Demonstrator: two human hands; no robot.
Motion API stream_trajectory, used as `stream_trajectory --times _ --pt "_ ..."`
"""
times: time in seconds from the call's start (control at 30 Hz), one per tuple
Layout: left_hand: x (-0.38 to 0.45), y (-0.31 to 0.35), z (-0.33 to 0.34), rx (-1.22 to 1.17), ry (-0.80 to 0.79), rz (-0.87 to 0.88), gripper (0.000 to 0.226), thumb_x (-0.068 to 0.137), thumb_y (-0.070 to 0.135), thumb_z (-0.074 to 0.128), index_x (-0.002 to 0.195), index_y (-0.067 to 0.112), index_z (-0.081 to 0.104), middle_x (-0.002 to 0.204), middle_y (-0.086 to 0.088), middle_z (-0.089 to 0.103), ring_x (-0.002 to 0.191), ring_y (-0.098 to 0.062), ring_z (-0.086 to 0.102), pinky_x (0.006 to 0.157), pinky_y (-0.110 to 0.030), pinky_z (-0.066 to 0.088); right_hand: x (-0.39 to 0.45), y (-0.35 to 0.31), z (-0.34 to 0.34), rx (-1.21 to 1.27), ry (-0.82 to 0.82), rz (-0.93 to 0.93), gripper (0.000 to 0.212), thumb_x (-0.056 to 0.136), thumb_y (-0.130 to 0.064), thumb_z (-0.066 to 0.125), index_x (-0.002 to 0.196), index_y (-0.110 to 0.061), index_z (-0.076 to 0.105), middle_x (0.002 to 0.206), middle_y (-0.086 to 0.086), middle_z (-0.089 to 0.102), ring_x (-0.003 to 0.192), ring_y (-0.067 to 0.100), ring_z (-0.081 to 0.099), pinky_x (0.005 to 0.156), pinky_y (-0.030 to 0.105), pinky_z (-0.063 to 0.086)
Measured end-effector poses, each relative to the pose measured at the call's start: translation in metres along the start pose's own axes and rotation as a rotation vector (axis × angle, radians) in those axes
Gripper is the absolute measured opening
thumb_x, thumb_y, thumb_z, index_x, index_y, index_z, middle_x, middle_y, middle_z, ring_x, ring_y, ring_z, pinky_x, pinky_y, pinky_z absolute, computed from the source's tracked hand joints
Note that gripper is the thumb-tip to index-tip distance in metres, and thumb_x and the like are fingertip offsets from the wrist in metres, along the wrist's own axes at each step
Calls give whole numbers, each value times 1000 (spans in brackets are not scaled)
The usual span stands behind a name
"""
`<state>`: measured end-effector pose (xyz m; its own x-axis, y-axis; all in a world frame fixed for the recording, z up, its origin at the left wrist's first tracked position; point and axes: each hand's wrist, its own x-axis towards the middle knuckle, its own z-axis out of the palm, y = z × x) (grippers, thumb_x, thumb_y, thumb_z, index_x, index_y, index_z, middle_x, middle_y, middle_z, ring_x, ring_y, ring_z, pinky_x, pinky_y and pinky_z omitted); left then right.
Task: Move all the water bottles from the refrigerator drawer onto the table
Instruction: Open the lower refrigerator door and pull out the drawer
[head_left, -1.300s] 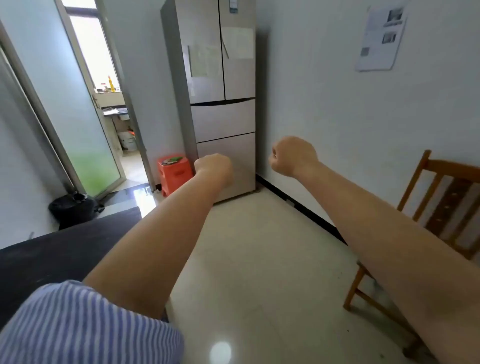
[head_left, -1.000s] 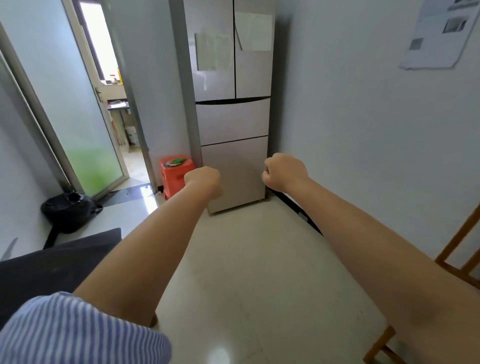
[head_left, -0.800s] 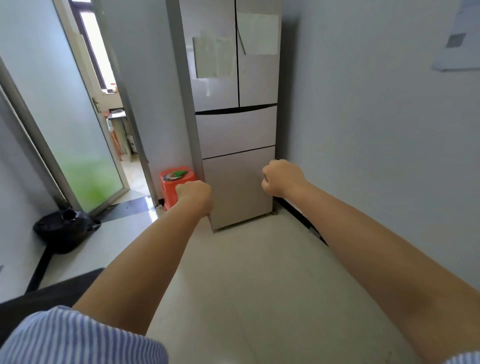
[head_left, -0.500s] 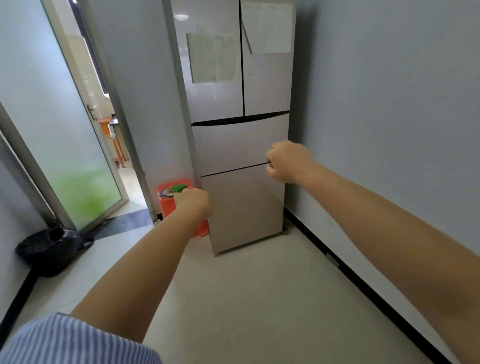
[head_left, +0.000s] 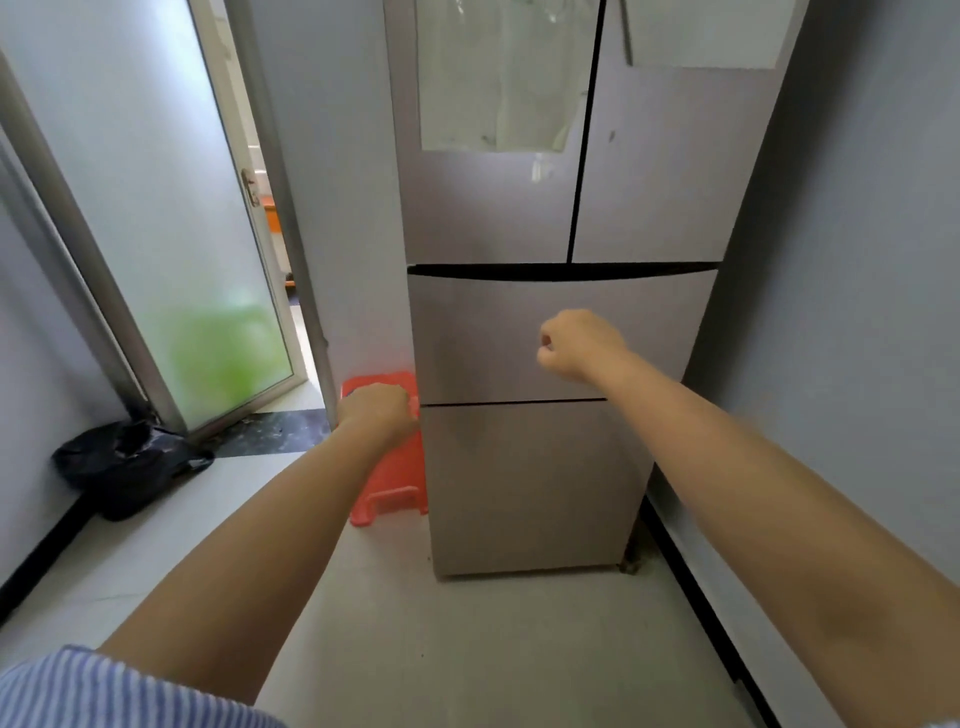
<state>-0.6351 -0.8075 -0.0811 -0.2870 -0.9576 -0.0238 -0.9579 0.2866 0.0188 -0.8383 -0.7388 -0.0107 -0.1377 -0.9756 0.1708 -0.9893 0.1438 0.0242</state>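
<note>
Refrigerator (head_left: 545, 467) top cut off by frame; drawer contents hidden; red stool (head_left: 389, 483) partly behind left hand (head_left: 376, 408).

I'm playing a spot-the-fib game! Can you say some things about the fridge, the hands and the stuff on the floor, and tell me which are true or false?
1. Both refrigerator drawers are shut. True.
2. The right hand holds a water bottle. False: it is a fist holding nothing.
3. An orange stool stands beside the refrigerator. True.
4. The left hand is flat and open. False: its fingers are curled.
5. A black bag lies on the floor. True.
</note>
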Motion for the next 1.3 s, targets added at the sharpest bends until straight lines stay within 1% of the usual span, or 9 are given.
stream_trajectory --times 0.17,0.27,0.43,0.67,0.8,0.9,1.03,1.2,1.3 --pt "131 0 10 -236 23 -115 34 90 28 41 105 5 61 113 -16 63 102 -32 58 79 -35 46 138 20 39 -101 161 -142 31 90 -18 43 112 -4 60 122 15 57 115 31 49 91 38 43" --pt "208 -2 9 -404 33 -157 38 93 28 41 114 0 57 120 -21 61 109 -34 57 90 -35 45 220 21 52 -157 201 -249 40 93 -16 41 132 -12 45 151 8 30 142 25 19 115 46 16" --pt "309 -4 17 -612 3 -203 45 96 23 40 135 1 40 136 -20 50 121 -35 51 100 -36 40 329 15 64 -274 209 -429 57 94 -13 41 145 -25 19 158 -1 0 145 25 -7 115 49 -8" --pt "373 -1 45 -828 131 -183 32 96 13 41 123 0 50 124 -21 59 111 -35 54 87 -33 41 385 33 102 -261 631 -646 67 63 -3 73 126 -17 56 137 6 52 143 13 6 113 36 -18" --pt "379 -2 58 -902 183 -194 29 93 6 42 120 0 52 119 -22 61 107 -39 57 88 -40 45 392 36 114 -279 706 -680 70 53 -5 78 120 -17 61 130 4 59 123 30 52 113 38 -6" --pt "376 -2 54 -966 172 -175 32 92 2 41 123 0 50 120 -23 60 108 -41 56 91 -47 48 388 34 103 -285 639 -659 73 55 -3 76 124 -18 58 136 3 54 127 30 46 115 44 14" --pt "350 8 45 -985 174 -205 37 94 6 40 131 4 45 130 -18 55 117 -35 51 96 -38 41 374 29 92 -184 262 -581 64 87 -7 46 144 -23 24 158 -3 4 144 21 -12 111 40 -16" --pt "242 2 48 -850 134 -59 44 94 3 40 137 7 39 133 -16 54 120 -31 51 96 -32 41 301 13 102 104 53 -457 43 96 -20 36 139 -15 38 147 4 39 138 22 31 114 41 21" --pt "171 -10 45 -655 151 -2 54 91 1 43 143 9 31 144 -13 42 132 -29 39 107 -37 33 233 1 109 219 144 -352 41 97 -26 37 134 -10 45 143 8 45 134 22 37 112 35 24"
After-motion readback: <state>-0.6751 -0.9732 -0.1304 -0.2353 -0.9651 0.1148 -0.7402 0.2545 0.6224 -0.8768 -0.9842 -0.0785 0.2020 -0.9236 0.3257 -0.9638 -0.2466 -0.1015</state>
